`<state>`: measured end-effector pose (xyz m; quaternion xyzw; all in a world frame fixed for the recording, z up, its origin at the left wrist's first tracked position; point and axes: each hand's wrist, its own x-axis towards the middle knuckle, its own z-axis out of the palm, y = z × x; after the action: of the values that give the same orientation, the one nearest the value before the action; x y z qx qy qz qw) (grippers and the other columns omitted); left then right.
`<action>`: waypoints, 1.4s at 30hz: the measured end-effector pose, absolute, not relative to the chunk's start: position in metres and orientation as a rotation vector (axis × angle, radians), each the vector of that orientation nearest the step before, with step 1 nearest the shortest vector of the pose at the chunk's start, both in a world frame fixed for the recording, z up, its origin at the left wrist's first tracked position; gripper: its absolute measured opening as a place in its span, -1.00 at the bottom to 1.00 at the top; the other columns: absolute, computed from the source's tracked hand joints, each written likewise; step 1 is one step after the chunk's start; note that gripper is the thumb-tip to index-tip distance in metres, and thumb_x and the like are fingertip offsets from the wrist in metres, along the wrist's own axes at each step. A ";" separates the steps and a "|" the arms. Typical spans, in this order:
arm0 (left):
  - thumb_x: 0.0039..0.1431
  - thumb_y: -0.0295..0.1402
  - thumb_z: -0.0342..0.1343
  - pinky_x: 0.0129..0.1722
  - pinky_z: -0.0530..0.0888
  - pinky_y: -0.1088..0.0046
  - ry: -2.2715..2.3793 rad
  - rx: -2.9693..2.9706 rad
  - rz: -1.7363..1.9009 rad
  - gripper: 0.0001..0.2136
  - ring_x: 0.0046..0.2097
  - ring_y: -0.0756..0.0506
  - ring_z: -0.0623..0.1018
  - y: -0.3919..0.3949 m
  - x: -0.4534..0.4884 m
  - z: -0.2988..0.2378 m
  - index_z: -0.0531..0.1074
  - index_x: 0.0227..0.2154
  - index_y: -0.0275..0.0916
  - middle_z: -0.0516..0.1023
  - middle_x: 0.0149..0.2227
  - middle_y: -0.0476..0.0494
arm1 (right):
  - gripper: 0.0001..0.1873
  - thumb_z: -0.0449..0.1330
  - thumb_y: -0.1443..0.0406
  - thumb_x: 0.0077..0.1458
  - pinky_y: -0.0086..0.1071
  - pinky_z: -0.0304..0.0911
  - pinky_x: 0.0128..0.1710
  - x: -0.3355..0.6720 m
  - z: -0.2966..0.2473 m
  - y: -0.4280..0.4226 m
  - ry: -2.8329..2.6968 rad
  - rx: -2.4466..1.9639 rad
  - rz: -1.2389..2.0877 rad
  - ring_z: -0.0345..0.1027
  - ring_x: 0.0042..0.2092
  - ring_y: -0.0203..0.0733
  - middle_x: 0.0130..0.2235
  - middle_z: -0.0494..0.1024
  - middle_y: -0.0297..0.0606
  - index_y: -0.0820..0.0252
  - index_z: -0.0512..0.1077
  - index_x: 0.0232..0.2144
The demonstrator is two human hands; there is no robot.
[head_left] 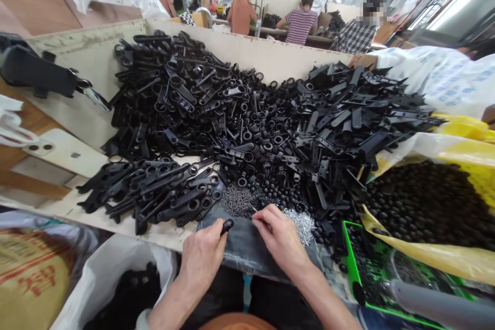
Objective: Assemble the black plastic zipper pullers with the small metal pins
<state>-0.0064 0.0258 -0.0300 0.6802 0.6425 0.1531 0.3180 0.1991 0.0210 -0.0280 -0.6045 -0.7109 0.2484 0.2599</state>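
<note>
My left hand point(203, 250) is closed round a black plastic part point(227, 226), whose rounded end sticks out past the thumb; the rest of it is hidden in the fist. My right hand point(279, 232) pinches a tiny, thin metallic piece point(254, 210) between thumb and fingertips, too small to make out fully. Both hands are above a dark work mat point(242, 245). Just beyond the right fingertips lie a heap of small grey metal pins point(236, 200) and some black balls point(284, 191). Silvery screw-like pieces point(303, 226) lie beside the right hand.
Long black parts with ring ends point(174, 98) pile up at the back left, flat black parts point(348, 108) at the back right. Similar ringed pieces point(166, 191) lie in a row at left. A phone point(69, 152), a green tray point(350, 252) and a yellow bag point(406, 242) flank the bench.
</note>
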 end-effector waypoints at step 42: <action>0.06 -0.08 0.26 -0.74 -0.07 0.63 1.193 0.766 0.552 -0.69 -0.69 0.12 0.02 0.003 0.007 -0.006 0.38 -0.33 -0.20 0.15 -0.74 0.27 | -0.79 0.12 0.25 0.39 -0.38 0.22 -0.28 0.190 -0.003 -0.005 -1.828 -1.309 1.097 0.39 -0.27 -0.21 -0.28 0.48 -0.30 0.09 0.50 -0.30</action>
<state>0.0067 0.0028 -0.0063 0.3469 0.5406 0.2501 0.7245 0.1896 -0.0053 -0.0026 -0.4968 -0.6937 0.4161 0.3145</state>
